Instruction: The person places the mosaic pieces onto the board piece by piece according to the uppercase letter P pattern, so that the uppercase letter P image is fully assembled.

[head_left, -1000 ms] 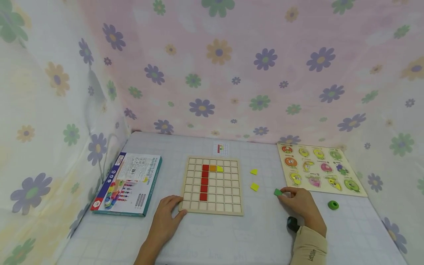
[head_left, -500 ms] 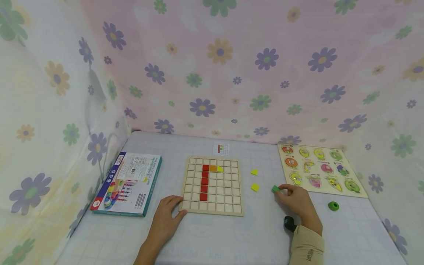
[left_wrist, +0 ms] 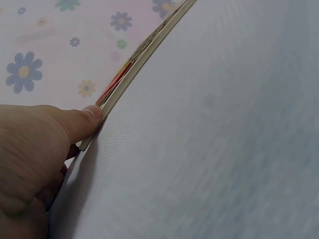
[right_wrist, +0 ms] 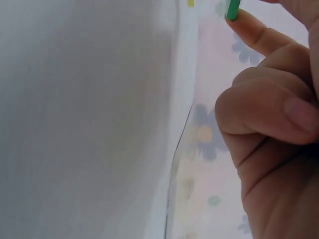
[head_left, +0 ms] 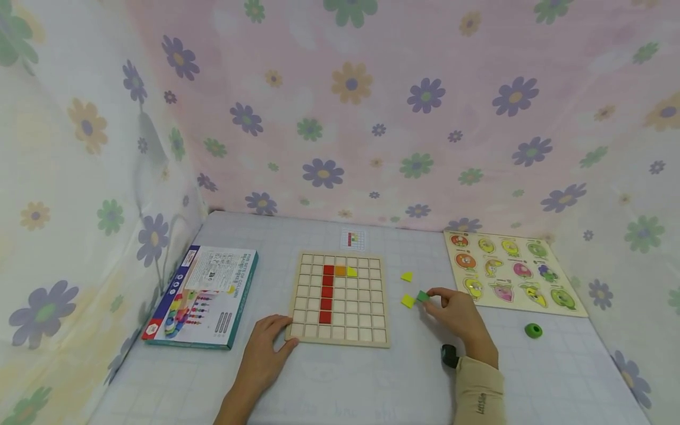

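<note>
My left hand point(head_left: 265, 349) holds the lower left corner of a wooden grid board point(head_left: 338, 345), thumb on the near edge and fingers at the left side. In the left wrist view the thumb point(left_wrist: 89, 115) presses on the board's edge point(left_wrist: 144, 57). Four cells in one column carry red tiles point(head_left: 326, 291); beside the top one sit an orange tile point(head_left: 340, 271) and a yellow tile point(head_left: 352, 272). Right of the board, my right hand point(head_left: 458, 314) pinches a green square tile point(head_left: 422, 296) between thumb and index finger, close beside a loose yellow tile point(head_left: 408, 301).
Another loose yellow piece point(head_left: 406, 276) lies farther back. A small pattern card point(head_left: 353, 239) lies behind the board. A boxed toy point(head_left: 207, 295) is at left; a fruit puzzle board point(head_left: 515, 271) and a green bead point(head_left: 533, 330) are at right. Flowered cloth walls surround the table.
My right hand has carried the green tile leftward and slightly away from me, from near the fruit puzzle to beside the loose yellow tile. The left hand has stayed on the board's corner.
</note>
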`<state>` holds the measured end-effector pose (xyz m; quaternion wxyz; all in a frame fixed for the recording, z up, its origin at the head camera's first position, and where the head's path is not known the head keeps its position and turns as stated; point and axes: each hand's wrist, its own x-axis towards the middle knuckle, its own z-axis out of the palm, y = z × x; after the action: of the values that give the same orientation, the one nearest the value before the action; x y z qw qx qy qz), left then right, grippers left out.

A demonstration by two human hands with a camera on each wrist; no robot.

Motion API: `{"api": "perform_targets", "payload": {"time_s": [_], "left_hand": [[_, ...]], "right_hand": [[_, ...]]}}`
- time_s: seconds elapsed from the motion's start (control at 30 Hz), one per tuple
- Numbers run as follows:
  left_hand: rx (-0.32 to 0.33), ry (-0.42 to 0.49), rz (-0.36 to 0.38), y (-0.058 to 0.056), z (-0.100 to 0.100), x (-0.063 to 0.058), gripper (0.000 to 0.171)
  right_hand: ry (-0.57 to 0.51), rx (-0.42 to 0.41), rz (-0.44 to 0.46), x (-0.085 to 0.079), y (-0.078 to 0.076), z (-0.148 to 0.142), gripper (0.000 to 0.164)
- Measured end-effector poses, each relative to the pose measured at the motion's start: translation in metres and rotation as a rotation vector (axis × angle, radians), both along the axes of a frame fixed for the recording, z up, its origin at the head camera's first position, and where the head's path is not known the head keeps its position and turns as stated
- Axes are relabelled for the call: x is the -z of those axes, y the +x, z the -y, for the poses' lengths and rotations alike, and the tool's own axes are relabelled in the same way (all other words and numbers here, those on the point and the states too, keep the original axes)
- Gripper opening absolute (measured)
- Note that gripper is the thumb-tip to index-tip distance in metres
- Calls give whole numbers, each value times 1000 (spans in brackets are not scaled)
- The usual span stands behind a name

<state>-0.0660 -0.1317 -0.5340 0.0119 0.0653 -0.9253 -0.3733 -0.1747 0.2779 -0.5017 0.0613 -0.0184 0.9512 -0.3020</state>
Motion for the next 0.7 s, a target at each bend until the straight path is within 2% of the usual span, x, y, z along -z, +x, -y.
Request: {"api": "perform_targets", "payload": {"time_s": [0.3,0.57,0.7], "left_hand": [[7,11,-7,1,0,0,48],[5,8,-12,1,1,1,48],[8,1,-44,2,1,3,47]], "right_hand": [[-39,-85,-105,-7,-5,27,22],[-55,-158,-95,-12,-6,56,20],[-67,-200,-93,-12,-5,70,17]]}}
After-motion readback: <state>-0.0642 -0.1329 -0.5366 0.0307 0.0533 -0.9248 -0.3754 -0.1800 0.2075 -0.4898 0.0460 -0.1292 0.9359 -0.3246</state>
